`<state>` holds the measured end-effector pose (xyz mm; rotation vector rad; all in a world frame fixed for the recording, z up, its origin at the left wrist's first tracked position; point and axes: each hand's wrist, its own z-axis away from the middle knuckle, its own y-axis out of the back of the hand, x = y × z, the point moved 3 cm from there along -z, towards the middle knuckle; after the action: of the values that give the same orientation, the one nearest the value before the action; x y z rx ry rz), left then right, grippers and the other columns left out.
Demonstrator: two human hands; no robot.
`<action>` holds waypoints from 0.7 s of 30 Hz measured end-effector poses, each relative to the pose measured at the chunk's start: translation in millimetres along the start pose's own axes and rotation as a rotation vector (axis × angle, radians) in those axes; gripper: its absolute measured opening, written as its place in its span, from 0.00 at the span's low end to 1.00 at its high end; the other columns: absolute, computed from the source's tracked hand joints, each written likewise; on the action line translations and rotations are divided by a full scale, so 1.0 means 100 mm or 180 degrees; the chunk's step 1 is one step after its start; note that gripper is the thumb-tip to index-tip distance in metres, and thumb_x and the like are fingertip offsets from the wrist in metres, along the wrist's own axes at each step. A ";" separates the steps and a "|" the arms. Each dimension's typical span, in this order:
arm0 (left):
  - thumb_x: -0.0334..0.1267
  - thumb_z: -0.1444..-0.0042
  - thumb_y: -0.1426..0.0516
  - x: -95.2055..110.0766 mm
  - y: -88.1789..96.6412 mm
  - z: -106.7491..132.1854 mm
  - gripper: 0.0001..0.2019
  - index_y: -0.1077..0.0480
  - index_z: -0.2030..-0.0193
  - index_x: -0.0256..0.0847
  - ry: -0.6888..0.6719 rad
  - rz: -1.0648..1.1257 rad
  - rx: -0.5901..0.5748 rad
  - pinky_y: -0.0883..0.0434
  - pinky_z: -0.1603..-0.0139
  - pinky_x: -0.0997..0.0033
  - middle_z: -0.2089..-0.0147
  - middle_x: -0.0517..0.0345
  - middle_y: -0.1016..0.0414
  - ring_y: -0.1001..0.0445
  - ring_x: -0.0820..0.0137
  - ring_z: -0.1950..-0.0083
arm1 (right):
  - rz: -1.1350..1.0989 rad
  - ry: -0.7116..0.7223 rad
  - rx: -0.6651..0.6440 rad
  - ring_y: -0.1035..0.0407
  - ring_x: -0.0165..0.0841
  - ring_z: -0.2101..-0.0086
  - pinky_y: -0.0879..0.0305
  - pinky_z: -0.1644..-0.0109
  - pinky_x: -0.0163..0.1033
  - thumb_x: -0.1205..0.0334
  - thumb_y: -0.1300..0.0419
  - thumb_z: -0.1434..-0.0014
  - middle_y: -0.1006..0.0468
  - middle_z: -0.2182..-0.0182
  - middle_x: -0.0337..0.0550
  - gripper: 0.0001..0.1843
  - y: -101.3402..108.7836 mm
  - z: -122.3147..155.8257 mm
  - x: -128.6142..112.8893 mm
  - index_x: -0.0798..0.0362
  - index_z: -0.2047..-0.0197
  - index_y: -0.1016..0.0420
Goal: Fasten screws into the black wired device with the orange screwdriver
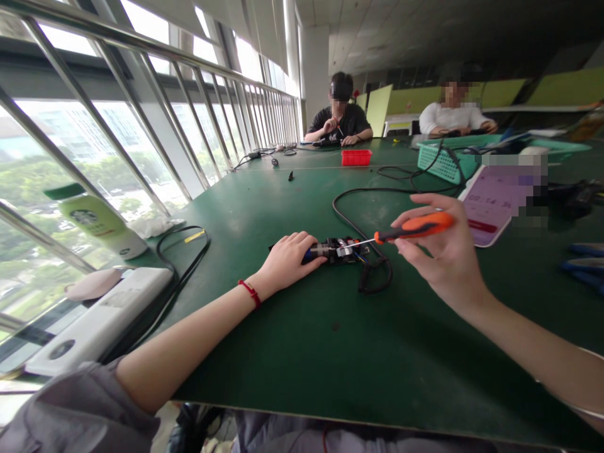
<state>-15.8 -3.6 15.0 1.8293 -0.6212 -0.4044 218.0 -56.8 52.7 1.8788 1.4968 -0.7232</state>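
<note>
My left hand (pixel 293 257) is wrapped round the blue and black body of an opened electric device (pixel 349 250), which lies on the green table. Its exposed end shows wires and small metal parts, and a black cord (pixel 377 283) loops beside it. The exact kind of device I cannot make out. In my right hand (pixel 438 251) is an orange and black screwdriver (pixel 415 228), gripped by its handle between thumb and fingers. The shaft slants down to the left, with its tip at the device's open inner parts.
A red basket (pixel 356 157) and a turquoise basket (pixel 438 160) stand farther back. To the right are a tablet (pixel 491 204) and blue-handled tools (pixel 585 264). A green bottle (pixel 101 220) and a white box (pixel 104 318) sit left, by the railing. Two people sit across the table.
</note>
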 end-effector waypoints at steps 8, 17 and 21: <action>0.53 0.39 0.54 0.00 0.00 0.00 0.19 0.35 0.55 0.40 -0.0001 -0.0062 -0.0025 0.34 0.53 0.61 0.56 0.53 0.29 0.31 0.63 0.56 | 0.0155 -0.0070 -0.0082 0.34 0.31 0.75 0.35 0.72 0.40 0.60 0.37 0.50 0.32 0.73 0.36 0.16 0.00 -0.01 -0.04 0.45 0.58 0.34; 0.53 0.39 0.54 0.00 0.00 0.00 0.19 0.34 0.55 0.41 0.0034 -0.0007 -0.0037 0.34 0.54 0.61 0.56 0.53 0.29 0.31 0.63 0.56 | 0.0559 -0.0272 -0.0263 0.44 0.27 0.84 0.44 0.78 0.38 0.57 0.40 0.45 0.41 0.84 0.30 0.10 0.01 0.01 -0.01 0.47 0.59 0.32; 0.53 0.39 0.54 0.00 0.00 0.00 0.19 0.34 0.55 0.41 0.0004 -0.0021 -0.0042 0.34 0.54 0.61 0.56 0.53 0.29 0.31 0.63 0.56 | 0.0120 0.0152 -0.0058 0.33 0.32 0.71 0.36 0.71 0.38 0.63 0.35 0.52 0.30 0.68 0.37 0.23 0.00 0.00 -0.05 0.43 0.54 0.37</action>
<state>-15.6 -3.9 14.8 1.8193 -0.6104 -0.4111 217.3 -60.3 56.6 1.9178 1.4884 -0.6495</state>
